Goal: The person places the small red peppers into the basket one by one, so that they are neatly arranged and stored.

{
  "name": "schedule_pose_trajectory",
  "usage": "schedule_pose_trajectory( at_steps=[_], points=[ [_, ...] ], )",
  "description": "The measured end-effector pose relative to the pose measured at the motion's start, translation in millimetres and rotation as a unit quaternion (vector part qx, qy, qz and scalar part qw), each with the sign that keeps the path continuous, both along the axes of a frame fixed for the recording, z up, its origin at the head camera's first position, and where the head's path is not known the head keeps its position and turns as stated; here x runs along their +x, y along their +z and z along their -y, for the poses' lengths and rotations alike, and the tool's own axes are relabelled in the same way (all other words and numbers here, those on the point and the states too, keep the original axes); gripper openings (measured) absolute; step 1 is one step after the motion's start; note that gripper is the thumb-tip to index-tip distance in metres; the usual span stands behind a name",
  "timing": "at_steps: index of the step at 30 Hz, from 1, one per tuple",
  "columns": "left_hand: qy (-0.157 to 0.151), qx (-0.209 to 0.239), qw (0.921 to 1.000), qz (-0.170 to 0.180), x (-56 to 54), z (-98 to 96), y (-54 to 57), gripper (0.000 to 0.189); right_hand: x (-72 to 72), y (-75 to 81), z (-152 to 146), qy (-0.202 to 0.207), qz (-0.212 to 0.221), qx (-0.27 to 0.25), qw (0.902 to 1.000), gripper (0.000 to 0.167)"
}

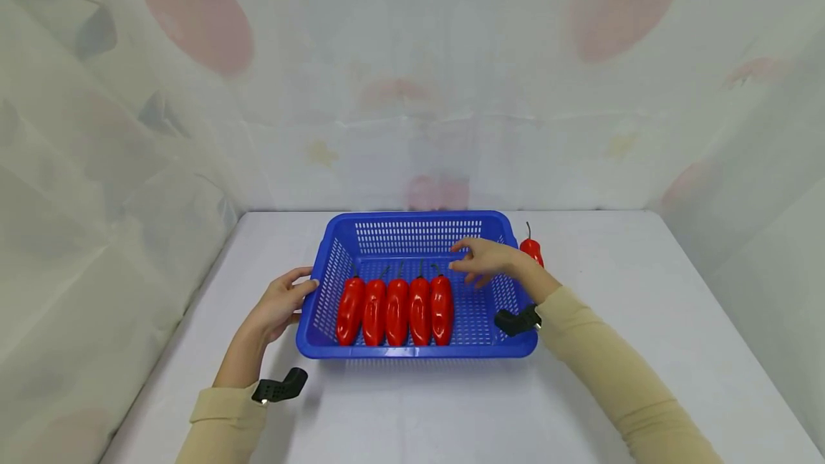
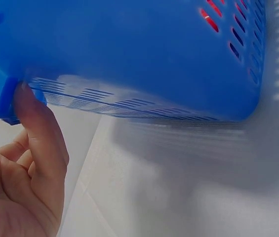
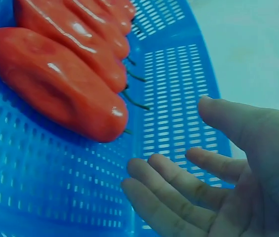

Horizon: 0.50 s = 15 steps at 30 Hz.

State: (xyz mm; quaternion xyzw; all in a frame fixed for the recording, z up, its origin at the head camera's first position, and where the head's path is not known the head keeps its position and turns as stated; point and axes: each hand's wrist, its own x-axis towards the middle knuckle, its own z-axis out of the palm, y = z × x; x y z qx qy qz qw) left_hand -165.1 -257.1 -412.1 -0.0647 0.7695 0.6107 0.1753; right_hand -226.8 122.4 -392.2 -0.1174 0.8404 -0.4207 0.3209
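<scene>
A blue plastic basket (image 1: 412, 351) with perforated walls sits on the white table. Inside it, several red peppers (image 1: 397, 312) lie side by side in a row, stems pointing to the far wall. My left hand (image 1: 283, 301) grips the basket's left rim, thumb on top; the left wrist view shows a finger (image 2: 40, 128) bent up against that rim. Over the right part of the basket hovers my right hand (image 1: 486, 260), empty, with its fingers spread. In the right wrist view the nearest pepper (image 3: 55, 84) lies apart from the fingertips (image 3: 135, 167).
Another red pepper (image 1: 531, 249) lies on the table (image 1: 619, 306) just beyond the basket's right side, partly hidden by the right forearm. A pale patterned curtain (image 1: 412, 127) hangs behind the table and along both sides.
</scene>
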Motion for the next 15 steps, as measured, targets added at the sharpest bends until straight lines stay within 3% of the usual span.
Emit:
schedule_pose_trajectory(
  at_steps=[5,15],
  points=[
    [-0.003,0.003,1.0000,0.000,4.2,-4.3,8.7,0.047,-0.9,10.1,-8.5,-0.013,-0.045,-0.018,0.9987,0.054],
    [0.001,-0.015,0.9999,-0.008,-4.7,6.2,-14.0,0.049,-2.6,32.5,-33.2,-0.060,-0.135,-0.042,0.9882,0.048]
  ],
)
